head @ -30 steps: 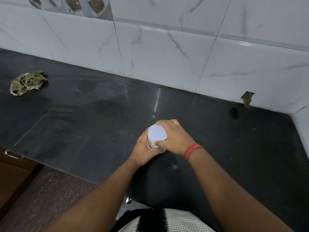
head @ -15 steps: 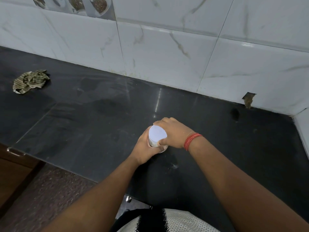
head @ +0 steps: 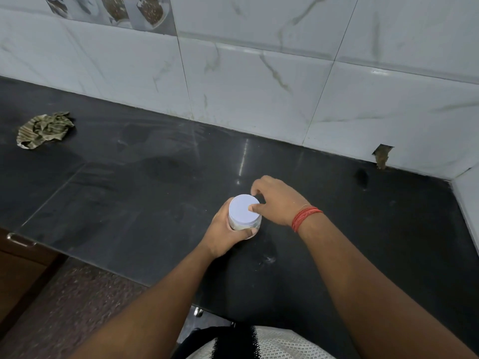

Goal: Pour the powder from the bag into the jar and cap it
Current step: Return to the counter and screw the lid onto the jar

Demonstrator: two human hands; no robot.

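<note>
Dark bench (head: 129,193) under white tiles carries the jar (head: 245,224), near the front edge. My left hand (head: 223,234) grasps its body; my right hand (head: 277,200) pinches the white cap (head: 243,209). Capping is underway, I think; next a firm twist to seat it.

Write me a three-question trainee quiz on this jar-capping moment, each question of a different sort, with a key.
1. True or false: the white lid sits on top of the jar.
2. Which hand has its grip round the jar's body? A) left hand B) right hand C) neither
3. Fill in: the crumpled cloth lies on the dark counter far to the person's ____.

Key
1. True.
2. A; the right hand's fingers pinch the lid's edge instead.
3. Left, near the tiled wall.
</note>
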